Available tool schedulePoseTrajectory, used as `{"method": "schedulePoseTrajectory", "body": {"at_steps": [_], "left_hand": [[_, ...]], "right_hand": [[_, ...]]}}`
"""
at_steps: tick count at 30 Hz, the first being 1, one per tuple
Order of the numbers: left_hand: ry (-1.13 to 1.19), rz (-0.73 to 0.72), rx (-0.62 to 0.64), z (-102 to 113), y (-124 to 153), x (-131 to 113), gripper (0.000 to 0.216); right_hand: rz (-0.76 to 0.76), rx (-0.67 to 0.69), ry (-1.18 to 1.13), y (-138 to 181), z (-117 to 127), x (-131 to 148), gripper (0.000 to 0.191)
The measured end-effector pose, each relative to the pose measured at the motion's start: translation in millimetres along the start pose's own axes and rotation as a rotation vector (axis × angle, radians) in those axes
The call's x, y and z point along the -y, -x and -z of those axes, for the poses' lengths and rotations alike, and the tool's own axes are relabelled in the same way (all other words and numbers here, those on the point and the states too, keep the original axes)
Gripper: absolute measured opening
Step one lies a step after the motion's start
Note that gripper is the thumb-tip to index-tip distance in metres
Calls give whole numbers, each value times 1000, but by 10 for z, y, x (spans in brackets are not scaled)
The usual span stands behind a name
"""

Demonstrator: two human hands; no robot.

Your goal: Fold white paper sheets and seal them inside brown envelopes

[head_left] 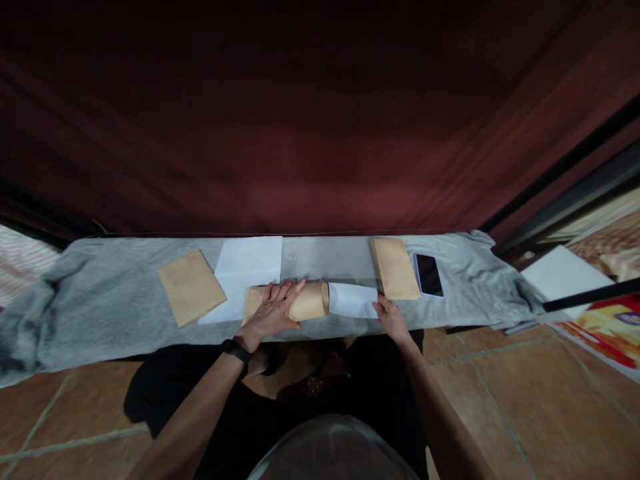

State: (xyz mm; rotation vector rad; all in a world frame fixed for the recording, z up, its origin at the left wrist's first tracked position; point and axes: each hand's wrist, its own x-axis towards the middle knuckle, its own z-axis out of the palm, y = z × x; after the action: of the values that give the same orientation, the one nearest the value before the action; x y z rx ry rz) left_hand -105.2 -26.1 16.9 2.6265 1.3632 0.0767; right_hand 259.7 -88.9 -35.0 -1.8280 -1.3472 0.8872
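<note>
A brown envelope (pixel 309 303) lies lengthwise at the front of the cloth, its mouth facing right. Flat on its left half rests my left hand (pixel 277 308), fingers spread. At the envelope's mouth is a folded sheet of white paper (pixel 353 300); whether its left edge is inside the mouth I cannot tell. My right hand (pixel 391 316) pinches the paper's right end between thumb and fingers. Behind my left hand, white sheets (pixel 250 260) lie partly under another brown envelope (pixel 193 288) on the left. A stack of brown envelopes (pixel 396 269) sits just beyond my right hand.
A grey cloth (pixel 125 267) covers the narrow bench in front of me. A phone (pixel 429 275) lies right of the envelope stack. Dark red fabric (pixel 300 147) hangs along the back edge. At the far right are a white board (pixel 567 277) and a red and yellow package (pixel 607 327).
</note>
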Motion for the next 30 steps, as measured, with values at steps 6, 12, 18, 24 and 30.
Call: {"method": "schedulePoseTrajectory", "body": {"at_steps": [6, 12, 18, 24, 30], "left_hand": [[34, 16, 56, 7, -44, 14, 119], [29, 32, 60, 69, -50, -37, 118], [42, 25, 52, 76, -42, -39, 120], [19, 2, 32, 42, -47, -23, 121], [5, -11, 16, 37, -45, -30, 122]], "right_hand": [[-7, 12, -33, 9, -11, 27, 33], [21, 48, 36, -54, -6, 123, 28], [85, 116, 147, -143, 47, 246, 17], [106, 148, 190, -164, 63, 324, 14], [89, 148, 153, -117, -24, 321, 9]]}}
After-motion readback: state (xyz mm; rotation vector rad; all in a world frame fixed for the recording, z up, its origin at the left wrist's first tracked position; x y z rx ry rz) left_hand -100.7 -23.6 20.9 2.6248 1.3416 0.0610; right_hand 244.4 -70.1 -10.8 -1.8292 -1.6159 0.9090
